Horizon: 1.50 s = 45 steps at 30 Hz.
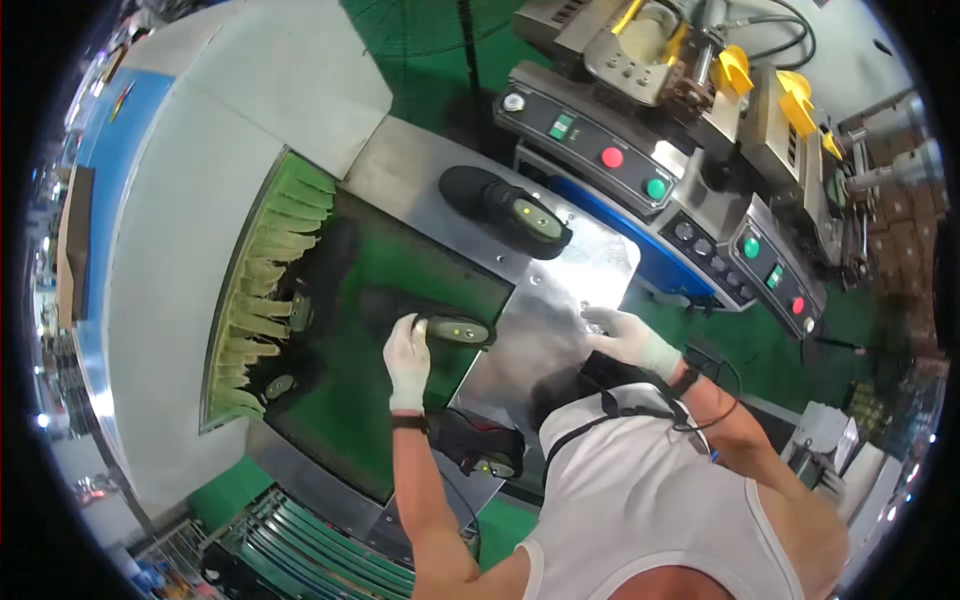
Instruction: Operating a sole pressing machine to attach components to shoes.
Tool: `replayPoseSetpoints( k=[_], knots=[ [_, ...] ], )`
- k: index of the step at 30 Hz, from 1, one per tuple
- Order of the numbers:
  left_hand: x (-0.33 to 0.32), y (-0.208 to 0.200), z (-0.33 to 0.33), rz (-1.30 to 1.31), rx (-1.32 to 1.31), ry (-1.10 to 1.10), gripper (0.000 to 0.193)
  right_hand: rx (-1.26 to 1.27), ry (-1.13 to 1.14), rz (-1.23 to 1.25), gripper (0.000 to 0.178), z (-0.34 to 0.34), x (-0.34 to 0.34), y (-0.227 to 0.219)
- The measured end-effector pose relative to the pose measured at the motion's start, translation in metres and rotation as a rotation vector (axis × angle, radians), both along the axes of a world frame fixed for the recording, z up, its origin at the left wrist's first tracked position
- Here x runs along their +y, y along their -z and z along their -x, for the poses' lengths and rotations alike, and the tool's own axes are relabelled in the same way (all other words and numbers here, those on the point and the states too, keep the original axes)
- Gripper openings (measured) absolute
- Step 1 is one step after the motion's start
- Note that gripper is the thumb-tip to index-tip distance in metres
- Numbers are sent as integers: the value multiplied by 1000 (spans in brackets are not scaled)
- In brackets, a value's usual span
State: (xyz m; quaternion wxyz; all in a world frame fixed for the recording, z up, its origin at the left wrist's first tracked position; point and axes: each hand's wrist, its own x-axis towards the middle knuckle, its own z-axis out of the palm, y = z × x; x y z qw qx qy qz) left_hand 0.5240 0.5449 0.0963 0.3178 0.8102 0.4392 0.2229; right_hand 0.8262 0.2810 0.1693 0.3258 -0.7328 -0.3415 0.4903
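Note:
My left hand [406, 352], in a white glove, is closed around one end of a dark shoe on a last [455, 331], whose greenish top plate faces up. That shoe is over the green conveyor belt [385, 270], near its right edge. My right hand [630, 341], also gloved, lies at the metal tabletop [520, 345] with its fingers stretched toward the left. Another black lasted shoe [510, 212] rests on the far metal surface. Close to my left wrist is a black shoe with a red detail [482, 444].
At left, a pale machine housing [165, 260] has a green fringed curtain [262, 300] over its opening. Two more lasted shoes [300, 312] lie by the fringe. A button panel [612, 157] belongs to the machine at far right. Metal rollers [300, 550] run below the belt.

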Motion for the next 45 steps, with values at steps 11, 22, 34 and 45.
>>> replayPoseSetpoints(
  k=[11, 22, 34, 45],
  knots=[
    [-92, -147, -130, 82, -230, 55, 16, -262, -202, -392, 84, 12, 53, -57],
    [-91, -234, -323, -98, -275, 576, 13, 135, 65, -387, 91, -123, 24, -99],
    [-86, -220, -355, 87, -512, 254, 32, 820, 678, -702, 23, -314, 88, -150],
    [-154, -105, -215, 364, -430, -323, 32, 41, 1079, -399, 37, -480, 273, -84]
  ],
)
